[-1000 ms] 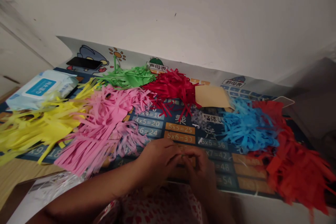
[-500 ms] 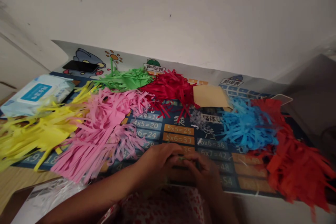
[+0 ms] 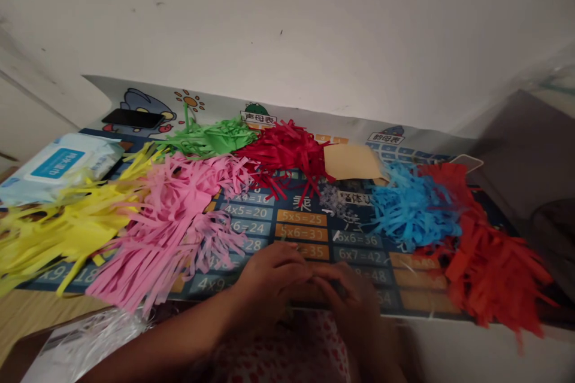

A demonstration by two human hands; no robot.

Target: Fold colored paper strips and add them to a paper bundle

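My left hand (image 3: 273,275) and my right hand (image 3: 354,290) meet at the fingertips over the front edge of the printed mat (image 3: 215,284). The fingers of both are curled and pinched together; whatever lies between them is too small or hidden to make out. Left of my hands spreads pink fringed paper (image 3: 175,221), its strips reaching close to my left wrist. A small heap of clear or greyish beads or scraps (image 3: 335,200) rests beyond my fingers. Blue fringed paper (image 3: 411,206) lies farther right, overlapping red-orange fringed paper (image 3: 492,263).
Yellow (image 3: 85,224), green (image 3: 213,136) and dark red (image 3: 290,152) fringed paper line the left and back. A wet-wipes pack (image 3: 58,164), a black phone (image 3: 133,118) and a tan card (image 3: 353,161) are also here. Clear plastic (image 3: 105,338) sits low left, and a wall (image 3: 287,30) rises behind.
The view has shifted slightly, so the right side of the table appears a little farther left. A tiny green bit seen between my fingertips before is out of sight. Both hands stay together.
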